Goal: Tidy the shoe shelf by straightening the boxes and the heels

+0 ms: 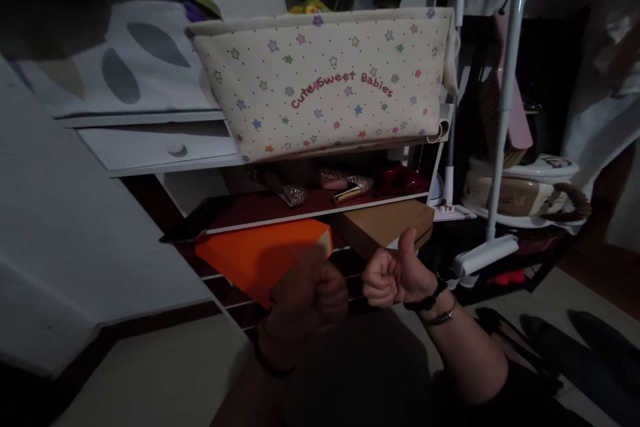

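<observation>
My right hand [397, 273] is raised with its fingers curled into a fist and the thumb sticking up; nothing shows in it. A dark bracelet [427, 297] circles that wrist. My left hand [320, 290] lies in shadow, its fingers folded into a fist too, and no object can be seen in it. Behind the left hand, on the lower shelf, is an orange box [265, 253]. Just beyond the right hand sits a brown cardboard box [387, 220]. Neither hand appears to touch the boxes.
Above stands a cream fabric bin [325, 73] printed with stars. Glittery shoes [295, 195] and dark red shoes [400, 179] rest on the shelf [235, 213]. A white drawer [160, 147] is at left. At right are a white-handled mop [485, 257] and a pink brush [515, 100].
</observation>
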`<state>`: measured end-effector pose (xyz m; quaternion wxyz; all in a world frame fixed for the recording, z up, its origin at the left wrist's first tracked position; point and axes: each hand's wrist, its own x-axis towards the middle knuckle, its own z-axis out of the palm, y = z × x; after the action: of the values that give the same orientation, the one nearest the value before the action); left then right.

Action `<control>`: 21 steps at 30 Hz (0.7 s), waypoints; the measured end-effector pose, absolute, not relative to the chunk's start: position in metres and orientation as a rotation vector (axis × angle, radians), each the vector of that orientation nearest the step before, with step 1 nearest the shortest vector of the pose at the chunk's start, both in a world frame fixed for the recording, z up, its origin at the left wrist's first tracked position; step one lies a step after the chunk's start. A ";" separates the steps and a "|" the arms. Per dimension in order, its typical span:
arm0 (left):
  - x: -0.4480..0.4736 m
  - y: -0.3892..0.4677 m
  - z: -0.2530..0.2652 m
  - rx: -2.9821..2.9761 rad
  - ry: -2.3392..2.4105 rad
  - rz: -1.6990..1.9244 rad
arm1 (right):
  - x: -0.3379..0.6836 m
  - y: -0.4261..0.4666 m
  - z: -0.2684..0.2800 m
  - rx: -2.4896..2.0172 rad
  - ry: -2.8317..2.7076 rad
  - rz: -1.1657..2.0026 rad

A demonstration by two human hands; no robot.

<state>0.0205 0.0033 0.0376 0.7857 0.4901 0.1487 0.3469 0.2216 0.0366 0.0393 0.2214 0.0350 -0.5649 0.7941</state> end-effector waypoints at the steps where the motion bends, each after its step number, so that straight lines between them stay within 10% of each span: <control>1: 0.019 0.005 0.034 1.048 0.308 0.743 | 0.222 0.039 0.036 0.118 -1.560 2.200; 21: 0.012 0.011 0.030 0.980 0.348 0.719 | 0.230 0.047 0.023 0.129 -1.537 2.227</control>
<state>0.0119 0.0105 0.0300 0.8067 0.4582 0.1626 0.3360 0.2302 0.0474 0.0226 0.2146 0.0464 -0.5541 0.8030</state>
